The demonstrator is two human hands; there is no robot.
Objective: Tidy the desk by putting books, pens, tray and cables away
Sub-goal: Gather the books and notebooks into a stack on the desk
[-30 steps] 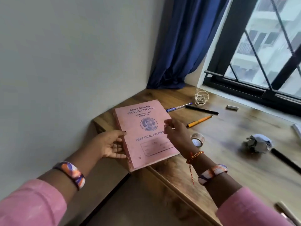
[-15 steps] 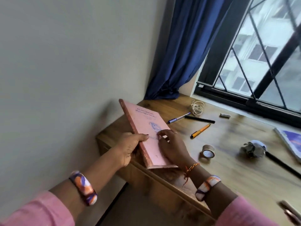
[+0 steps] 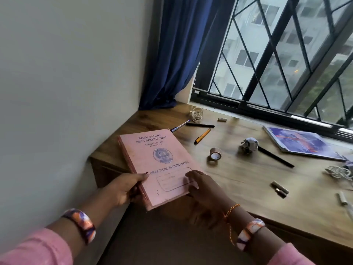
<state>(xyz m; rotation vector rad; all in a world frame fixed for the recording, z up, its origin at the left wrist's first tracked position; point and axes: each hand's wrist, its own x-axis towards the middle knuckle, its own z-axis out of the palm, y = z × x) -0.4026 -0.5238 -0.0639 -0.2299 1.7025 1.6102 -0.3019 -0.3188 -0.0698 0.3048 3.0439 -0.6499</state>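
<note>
A pink record book (image 3: 152,153) lies flat at the left end of the wooden desk (image 3: 238,178), its near end hanging over the front edge. My left hand (image 3: 128,188) grips its spine edge near the bottom corner. My right hand (image 3: 202,190) holds the near right corner, fingers on the cover. Behind the book lie a blue pen (image 3: 179,126), a black pen (image 3: 200,125) and an orange pen (image 3: 202,136). A coiled white cable (image 3: 197,113) sits near the curtain. A blue-covered book (image 3: 301,142) lies by the window.
A tape roll (image 3: 215,154), a crumpled paper ball (image 3: 249,145) and a long black pen (image 3: 275,157) sit mid-desk. Another white cable (image 3: 339,172) and small items (image 3: 279,188) lie at the right. The wall bounds the left, a blue curtain (image 3: 177,54) the corner.
The book stood tilted on its spine edge half a second ago; now it lies flat, cover up, drawn toward the front edge. Both hands slid to its near end.
</note>
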